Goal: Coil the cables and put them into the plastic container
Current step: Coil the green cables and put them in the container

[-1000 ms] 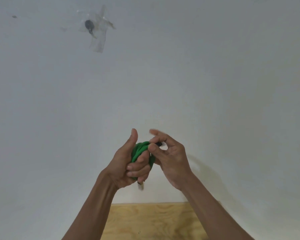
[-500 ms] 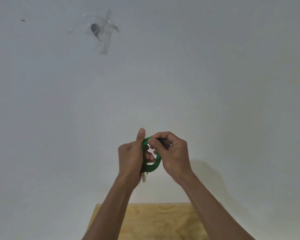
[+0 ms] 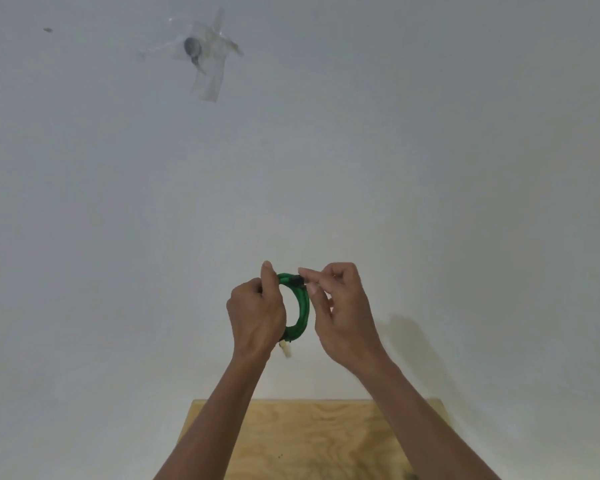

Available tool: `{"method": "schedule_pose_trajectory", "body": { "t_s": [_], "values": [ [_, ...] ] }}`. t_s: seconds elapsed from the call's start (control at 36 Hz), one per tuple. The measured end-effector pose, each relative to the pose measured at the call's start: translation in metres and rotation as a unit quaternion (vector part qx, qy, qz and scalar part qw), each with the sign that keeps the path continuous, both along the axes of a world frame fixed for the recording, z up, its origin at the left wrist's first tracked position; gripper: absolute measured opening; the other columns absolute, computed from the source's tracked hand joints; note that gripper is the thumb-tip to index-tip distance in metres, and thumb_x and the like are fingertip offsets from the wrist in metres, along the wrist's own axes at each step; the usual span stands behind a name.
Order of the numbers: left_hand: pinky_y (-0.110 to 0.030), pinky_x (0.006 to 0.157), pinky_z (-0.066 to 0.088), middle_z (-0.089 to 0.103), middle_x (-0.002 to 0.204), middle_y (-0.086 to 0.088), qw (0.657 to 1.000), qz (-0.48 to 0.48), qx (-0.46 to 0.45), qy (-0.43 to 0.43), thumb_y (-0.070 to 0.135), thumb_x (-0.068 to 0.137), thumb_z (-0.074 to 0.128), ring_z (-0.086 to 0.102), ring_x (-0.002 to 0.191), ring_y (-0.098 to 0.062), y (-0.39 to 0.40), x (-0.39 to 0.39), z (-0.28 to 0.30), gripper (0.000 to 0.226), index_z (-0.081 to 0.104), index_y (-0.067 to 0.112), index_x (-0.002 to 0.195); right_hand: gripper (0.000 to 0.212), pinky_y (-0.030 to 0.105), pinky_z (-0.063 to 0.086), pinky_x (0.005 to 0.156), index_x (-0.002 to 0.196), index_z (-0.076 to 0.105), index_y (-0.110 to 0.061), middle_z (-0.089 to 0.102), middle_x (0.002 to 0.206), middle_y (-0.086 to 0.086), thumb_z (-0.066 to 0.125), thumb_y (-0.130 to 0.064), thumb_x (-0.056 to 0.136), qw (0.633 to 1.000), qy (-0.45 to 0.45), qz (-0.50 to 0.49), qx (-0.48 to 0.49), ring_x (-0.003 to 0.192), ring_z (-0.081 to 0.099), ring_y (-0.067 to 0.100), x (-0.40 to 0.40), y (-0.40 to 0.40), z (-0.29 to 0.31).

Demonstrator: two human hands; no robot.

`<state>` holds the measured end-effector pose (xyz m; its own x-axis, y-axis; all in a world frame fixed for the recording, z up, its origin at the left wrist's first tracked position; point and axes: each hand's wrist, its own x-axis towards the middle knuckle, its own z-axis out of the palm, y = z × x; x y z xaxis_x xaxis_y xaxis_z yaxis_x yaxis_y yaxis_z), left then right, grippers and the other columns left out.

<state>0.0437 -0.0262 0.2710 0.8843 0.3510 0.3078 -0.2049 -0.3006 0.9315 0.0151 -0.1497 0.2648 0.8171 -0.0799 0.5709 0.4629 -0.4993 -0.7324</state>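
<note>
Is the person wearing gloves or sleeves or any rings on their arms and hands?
No gloves, and no sleeves that show: the left hand and right hand are bare, and both forearms are uncovered right down to the picture's bottom edge. No watch, bracelet or ring shows on either wrist or on the visible fingers.

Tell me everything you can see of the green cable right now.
The green cable is wound into a small, several-strand ring, held upright in the air before a white wall. The left hand grips its left side; the right hand pinches a dark tip at the top. A pale connector dangles below.
</note>
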Motion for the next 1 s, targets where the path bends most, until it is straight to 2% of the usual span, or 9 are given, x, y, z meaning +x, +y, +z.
{"method": "schedule_pose_trajectory", "body": {
  "t_s": [0.14, 0.28, 0.44, 0.5, 0.56, 0.64, 0.78, 0.89, 1.0],
  "values": [
    [-0.036, 0.053, 0.037, 0.037, 0.048, -0.007, 0.999, 0.027, -0.013, -0.01, 0.045, 0.102, 0.041, 0.037, 0.048, -0.022, -0.001, 0.001, -0.004, 0.062, 0.036, 0.008, 0.052, 0.029, 0.01, 0.049, 0.073, 0.122, 0.067, -0.024, 0.065, 0.09, -0.012, 0.065, -0.02, 0.094, 0.998, 0.029, 0.023, 0.055, 0.085, 0.063, 0.003, -0.009, 0.011, 0.0],
    [-0.036, 0.051, 0.036, 0.037, 0.046, -0.006, 0.999, 0.023, -0.005, -0.031, 0.044, 0.102, 0.043, 0.036, 0.046, -0.022, -0.001, 0.001, -0.004, 0.062, 0.037, 0.008, 0.051, 0.017, 0.018, 0.047, 0.073, 0.109, 0.069, -0.028, 0.053, 0.109, -0.012, 0.065, -0.023, 0.094, 0.998, -0.011, -0.058, -0.018, 0.097, 0.054, 0.007, -0.001, 0.009, 0.002],
    [-0.037, 0.053, 0.034, 0.034, 0.048, -0.006, 0.999, 0.038, 0.006, -0.019, 0.044, 0.101, 0.044, 0.033, 0.048, -0.022, -0.002, 0.004, -0.009, 0.062, 0.033, 0.008, 0.052, 0.007, 0.03, 0.051, 0.068, 0.092, 0.07, -0.016, 0.067, 0.089, -0.007, 0.064, -0.017, 0.095, 0.995, -0.068, -0.058, -0.048, 0.083, 0.059, 0.014, 0.001, 0.014, 0.001],
    [-0.035, 0.053, 0.034, 0.034, 0.048, -0.006, 0.999, 0.033, 0.011, -0.02, 0.044, 0.101, 0.043, 0.033, 0.048, -0.021, -0.005, 0.003, -0.009, 0.062, 0.034, 0.007, 0.053, 0.006, 0.024, 0.05, 0.069, 0.097, 0.07, -0.016, 0.066, 0.092, -0.005, 0.065, -0.017, 0.094, 0.996, -0.062, -0.053, -0.037, 0.079, 0.06, 0.01, -0.002, 0.02, 0.0],
    [-0.033, 0.051, 0.033, 0.036, 0.046, -0.004, 0.999, 0.029, 0.017, -0.025, 0.043, 0.102, 0.043, 0.034, 0.047, -0.019, -0.007, 0.002, -0.007, 0.062, 0.035, 0.007, 0.051, 0.018, 0.02, 0.049, 0.071, 0.112, 0.069, -0.019, 0.058, 0.107, -0.005, 0.065, -0.02, 0.094, 0.996, -0.047, -0.074, -0.032, 0.086, 0.058, 0.008, -0.003, 0.022, -0.002],
    [-0.032, 0.05, 0.03, 0.033, 0.048, -0.003, 0.999, 0.037, 0.027, -0.027, 0.043, 0.102, 0.044, 0.03, 0.047, -0.018, -0.004, 0.002, -0.003, 0.062, 0.033, 0.007, 0.053, 0.021, 0.023, 0.048, 0.068, 0.115, 0.069, -0.03, 0.05, 0.119, -0.01, 0.061, -0.028, 0.096, 0.99, -0.042, -0.118, -0.07, 0.098, 0.049, 0.011, 0.001, 0.015, -0.005],
    [-0.033, 0.05, 0.033, 0.034, 0.048, -0.005, 0.999, 0.042, 0.009, -0.017, 0.043, 0.101, 0.045, 0.033, 0.046, -0.019, 0.001, 0.002, -0.009, 0.061, 0.033, 0.008, 0.053, 0.011, 0.031, 0.052, 0.077, 0.1, 0.072, -0.02, 0.065, 0.1, -0.006, 0.062, -0.019, 0.096, 0.994, -0.026, -0.074, -0.078, 0.091, 0.059, 0.013, 0.01, 0.002, -0.003],
    [-0.038, 0.051, 0.04, 0.041, 0.05, -0.011, 0.999, 0.036, -0.024, 0.013, 0.048, 0.099, 0.044, 0.04, 0.048, -0.024, 0.003, 0.007, -0.017, 0.064, 0.041, 0.003, 0.054, 0.025, 0.019, 0.051, 0.074, 0.115, 0.068, -0.019, 0.056, 0.107, -0.008, 0.069, -0.027, 0.091, 0.996, 0.025, 0.001, -0.081, 0.087, 0.058, 0.004, 0.011, 0.0, -0.003],
    [-0.039, 0.051, 0.042, 0.041, 0.05, -0.012, 0.999, 0.026, -0.022, 0.027, 0.051, 0.096, 0.044, 0.04, 0.048, -0.025, 0.005, 0.008, -0.019, 0.065, 0.039, 0.002, 0.054, 0.018, 0.017, 0.048, 0.07, 0.107, 0.071, -0.013, 0.053, 0.099, -0.009, 0.07, -0.02, 0.091, 0.993, -0.024, -0.024, -0.116, 0.077, 0.058, 0.006, 0.016, 0.0, -0.01]
  ]
}}
